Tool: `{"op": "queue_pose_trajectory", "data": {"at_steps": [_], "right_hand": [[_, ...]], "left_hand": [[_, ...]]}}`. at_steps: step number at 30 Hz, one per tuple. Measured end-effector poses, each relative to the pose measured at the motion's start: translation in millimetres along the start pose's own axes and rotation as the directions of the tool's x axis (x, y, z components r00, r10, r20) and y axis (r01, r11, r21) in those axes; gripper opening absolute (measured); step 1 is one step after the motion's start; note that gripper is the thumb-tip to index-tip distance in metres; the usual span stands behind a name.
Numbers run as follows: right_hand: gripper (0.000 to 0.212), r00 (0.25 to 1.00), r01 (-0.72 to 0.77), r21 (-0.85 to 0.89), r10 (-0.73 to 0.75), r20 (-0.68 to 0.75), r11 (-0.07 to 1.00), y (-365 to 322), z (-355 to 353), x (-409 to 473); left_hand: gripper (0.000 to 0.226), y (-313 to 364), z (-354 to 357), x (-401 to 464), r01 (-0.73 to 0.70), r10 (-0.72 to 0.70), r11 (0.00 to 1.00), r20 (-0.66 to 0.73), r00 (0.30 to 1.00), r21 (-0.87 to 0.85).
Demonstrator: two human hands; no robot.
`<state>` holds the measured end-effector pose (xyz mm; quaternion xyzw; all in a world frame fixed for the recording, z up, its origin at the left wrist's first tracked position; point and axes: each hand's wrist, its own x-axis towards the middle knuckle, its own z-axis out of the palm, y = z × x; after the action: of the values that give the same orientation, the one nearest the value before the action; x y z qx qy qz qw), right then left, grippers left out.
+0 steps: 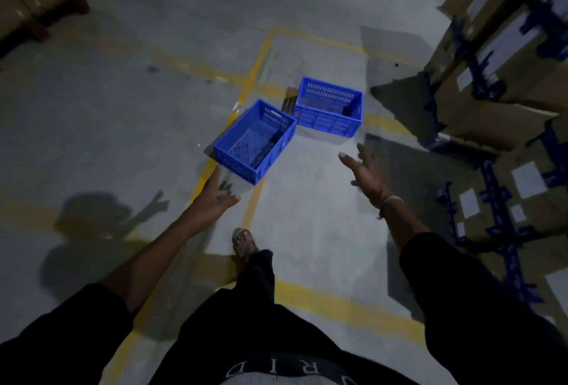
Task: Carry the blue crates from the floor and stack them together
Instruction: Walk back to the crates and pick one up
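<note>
Both arms are extended forward, fingers spread, nothing held. The nearer blue slatted plastic crate (255,141) is seen just beyond the left hand (216,195); the farther blue crate (329,108) is placed beyond the right hand (365,174), on the yellow-lined concrete floor (138,114).

I observed two empty blue crates (255,141) (329,107) on the floor (123,108), corners near; left hand (216,192) and right hand (365,174) outstretched, empty.
</note>
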<state>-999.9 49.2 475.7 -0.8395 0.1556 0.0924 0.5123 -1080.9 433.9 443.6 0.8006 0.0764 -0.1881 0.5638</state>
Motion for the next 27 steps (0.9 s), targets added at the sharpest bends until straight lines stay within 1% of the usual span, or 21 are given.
{"op": "queue_pose_trajectory", "data": {"at_steps": [4,7,9,11,14,18,20,22,23,25,27], "right_hand": [[0.111,1.0,0.004,-0.065,-0.003,0.025,0.998,-22.6,9.7,104.5],[0.112,0.998,-0.042,-0.116,0.048,0.045,0.992,-41.9,20.3,170.2],[0.114,0.998,-0.029,-0.135,0.036,0.047,0.99,-55.1,30.6,214.0],[0.113,0.997,-0.001,-0.17,0.014,0.079,0.985,-74.6,43.2,252.4],[0.109,0.986,0.027,-0.197,0.006,0.164,0.98,-99.9,64.8,294.5],[0.114,0.966,0.03,-0.21,0.025,0.257,0.977,-124.1,89.6,352.6],[0.117,0.95,0.037,-0.24,0.041,0.31,0.97,-133.5,98.0,386.6],[0.119,0.928,0.062,-0.265,0.043,0.37,0.962,-143.1,105.5,424.0],[0.122,0.917,0.079,-0.277,0.038,0.396,0.958,-147.2,109.5,443.7],[0.129,0.898,0.105,-0.3,0.039,0.439,0.948,-158.4,117.2,485.5],[0.134,0.874,0.127,-0.324,0.048,0.484,0.938,-163.7,126.7,529.6]], "left_hand": [[0.095,13.9,-20.3,106.1,0.002,-0.004,0.999,-0.047,0.999,-0.034],[0.093,25.8,-38.1,167.3,0.086,-0.09,0.994,-0.064,0.994,-0.064],[0.093,31.3,-47.9,200.5,0.068,-0.07,0.997,-0.064,0.995,-0.033],[0.093,38.1,-60.8,232.7,0.064,-0.064,0.998,-0.059,0.996,-0.007],[0.092,45.9,-74.3,269.3,0.086,-0.085,0.996,-0.071,0.994,0.005],[0.095,50.8,-86.5,307.8,0.101,-0.102,0.995,-0.108,0.989,-0.015],[0.099,43.8,-91.8,332.1,0.159,-0.164,0.986,-0.124,0.979,-0.048],[0.094,45.5,-93.6,353.1,0.253,-0.262,0.964,-0.136,0.956,-0.078],[0.087,46.5,-92.5,364.4,0.271,-0.283,0.957,-0.14,0.949,-0.1],[0.075,51.0,-85.9,390.1,0.267,-0.284,0.957,-0.175,0.943,-0.113],[0.079,59.7,-78.7,411.8,0.236,-0.262,0.962,-0.24,0.935,-0.134]]}}
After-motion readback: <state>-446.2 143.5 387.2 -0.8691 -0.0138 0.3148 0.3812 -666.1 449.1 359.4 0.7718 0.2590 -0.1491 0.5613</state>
